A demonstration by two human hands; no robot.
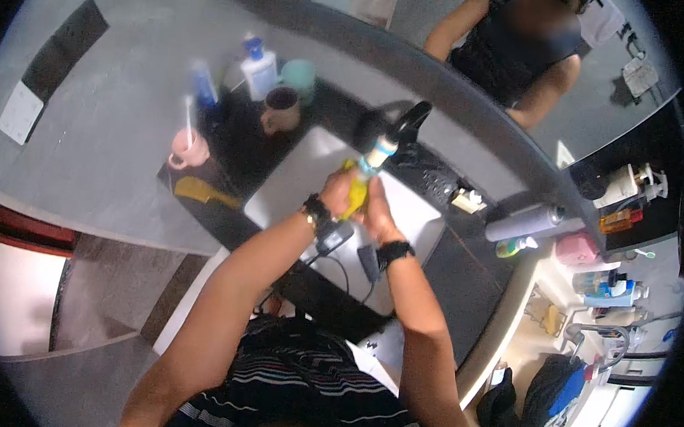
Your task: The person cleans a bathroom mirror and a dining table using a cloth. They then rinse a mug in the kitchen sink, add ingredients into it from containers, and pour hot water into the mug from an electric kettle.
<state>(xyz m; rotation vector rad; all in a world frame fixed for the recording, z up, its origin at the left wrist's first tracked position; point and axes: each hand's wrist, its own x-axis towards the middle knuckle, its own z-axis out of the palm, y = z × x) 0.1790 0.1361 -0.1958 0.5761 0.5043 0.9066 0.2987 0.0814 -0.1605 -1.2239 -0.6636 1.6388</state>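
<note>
Both of my hands are close together over the white sink (298,160), just below the end of the black faucet (412,122). My left hand (337,190) is closed on a yellow thing (355,202), soft-looking like a cloth or sponge. On its other side, my right hand (378,209) also presses against it with bent fingers. A cream and light-blue attachment (377,154) sits on the faucet's spout and reaches down to my fingers. Blur hides whether water runs and the exact kind of the yellow thing.
On the dark counter at left are a pink mug (188,149), a yellow comb (200,192), a brown mug (281,109), a teal cup (299,76) and a pump bottle (258,69). At right, a purple can (525,223) lies near a second basin (510,345) with dark clothes (550,391).
</note>
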